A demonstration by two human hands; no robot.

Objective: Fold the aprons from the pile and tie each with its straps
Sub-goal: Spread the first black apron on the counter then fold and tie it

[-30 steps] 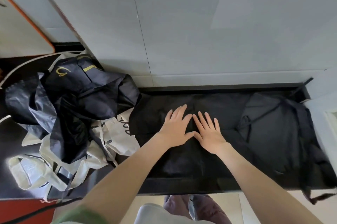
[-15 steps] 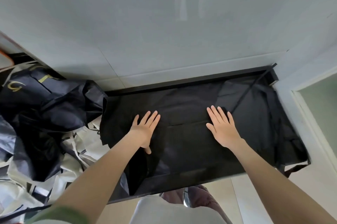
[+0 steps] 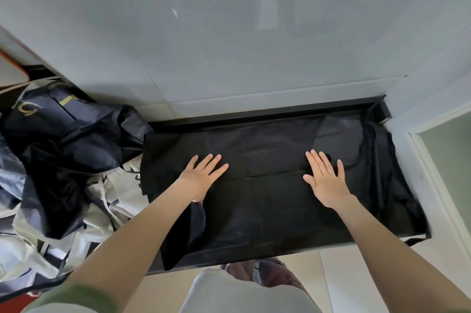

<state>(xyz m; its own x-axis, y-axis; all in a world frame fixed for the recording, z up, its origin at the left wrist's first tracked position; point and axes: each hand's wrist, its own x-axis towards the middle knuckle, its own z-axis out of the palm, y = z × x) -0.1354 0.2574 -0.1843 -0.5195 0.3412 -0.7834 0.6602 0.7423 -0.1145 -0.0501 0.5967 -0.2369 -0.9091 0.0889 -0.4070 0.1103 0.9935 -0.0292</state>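
A plain tiled work corner, perhaps a back room or utility space; which one cannot be told.

A narrow black counter (image 3: 254,118) runs along a wall (image 3: 229,44) of large pale grey tiles, with light floor tiles (image 3: 351,277) below and a white frame (image 3: 438,121) around a green panel (image 3: 451,159) at the right. A heap of dark and white aprons (image 3: 76,139) with a gold logo fills the counter's left end, and one black apron (image 3: 275,205) lies spread flat beside it.

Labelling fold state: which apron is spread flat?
The black apron under the left hand and right hand; the navy apron and white aprons lie crumpled at left.
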